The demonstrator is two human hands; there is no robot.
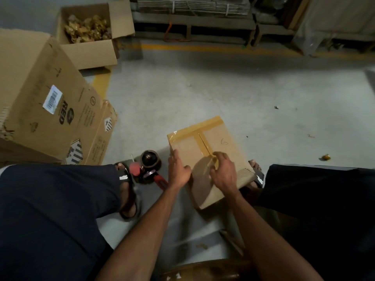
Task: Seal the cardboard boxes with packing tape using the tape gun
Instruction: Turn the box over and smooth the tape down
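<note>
Small cardboard box (205,151) is set on floor between the feet, partly taped. Left hand (178,169) is laid flat, fingers straight, on its left edge; right hand (223,171) is curled, pinching the tape strip (207,146) at centre seam. Tape gun (149,167) is lying on floor just left of the box, unheld.

Two bare forearms are seen, without sleeves, watch or rings; the left hand (178,171) and the right hand (224,173) are uncovered, no gloves being worn. Dark navy shorts (50,209) are worn, of a plain cloth, and both thighs are covered by them, at 8 o'clock and at 4 o'clock of the view. On the left foot a black open sandal (127,191) is worn, with a small white mark on its strap. Of the right sandal (258,175) only a dark strap is shown.
</note>
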